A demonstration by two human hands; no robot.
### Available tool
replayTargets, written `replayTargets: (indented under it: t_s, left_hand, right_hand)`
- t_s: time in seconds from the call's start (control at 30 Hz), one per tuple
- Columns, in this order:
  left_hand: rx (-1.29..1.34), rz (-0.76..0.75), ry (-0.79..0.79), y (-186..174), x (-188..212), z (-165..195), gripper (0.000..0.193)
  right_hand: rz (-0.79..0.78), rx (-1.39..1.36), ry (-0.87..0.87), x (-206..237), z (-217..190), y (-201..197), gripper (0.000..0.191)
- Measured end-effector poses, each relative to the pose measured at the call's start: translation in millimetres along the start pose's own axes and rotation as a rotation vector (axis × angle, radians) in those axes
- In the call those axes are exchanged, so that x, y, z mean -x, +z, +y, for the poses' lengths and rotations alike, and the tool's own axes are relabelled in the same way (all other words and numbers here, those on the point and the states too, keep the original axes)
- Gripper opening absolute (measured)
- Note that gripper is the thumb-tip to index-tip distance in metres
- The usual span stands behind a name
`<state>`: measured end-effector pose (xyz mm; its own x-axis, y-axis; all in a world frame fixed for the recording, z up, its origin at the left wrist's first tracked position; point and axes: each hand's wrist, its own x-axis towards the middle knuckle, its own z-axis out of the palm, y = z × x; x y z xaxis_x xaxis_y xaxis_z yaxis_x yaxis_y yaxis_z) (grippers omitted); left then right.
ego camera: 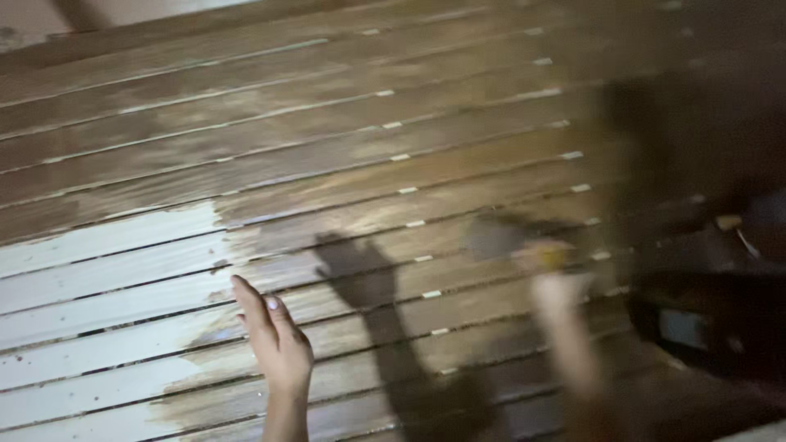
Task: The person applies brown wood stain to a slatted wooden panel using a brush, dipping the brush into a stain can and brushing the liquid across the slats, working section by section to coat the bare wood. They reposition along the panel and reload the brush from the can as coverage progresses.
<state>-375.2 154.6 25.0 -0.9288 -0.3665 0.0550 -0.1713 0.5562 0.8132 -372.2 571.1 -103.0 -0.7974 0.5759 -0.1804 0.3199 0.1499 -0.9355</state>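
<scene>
blurred brush (501, 236), on part-stained wood slats (344, 164)

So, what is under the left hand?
Under the left hand lie wooden slats, partly pale and partly dark brown, with narrow gaps between them. The wood right beneath the palm is covered, and the gaps show nothing below.
</scene>
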Motion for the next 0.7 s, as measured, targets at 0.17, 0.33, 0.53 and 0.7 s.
replayTargets:
  t_s: [0.17,0.33,0.53,0.7]
  left_hand:
    - [-0.014,-0.041,0.045,22,24,17,0.061]
    - [0.004,-0.013,0.059,19,25,33,0.062]
    - [-0.001,0.027,0.024,7,17,26,0.063]
    - [0.068,0.110,-0.040,-15,1,6,0.062]
  right_hand:
    - [0.512,0.768,-0.228,-63,-19,-143,0.027]
    - [0.297,0.847,-0.296,4,-9,17,0.025]
    - [-0.155,0.976,-0.611,143,13,219,0.002]
    - [-0.619,-0.537,-0.026,154,-7,270,0.016]
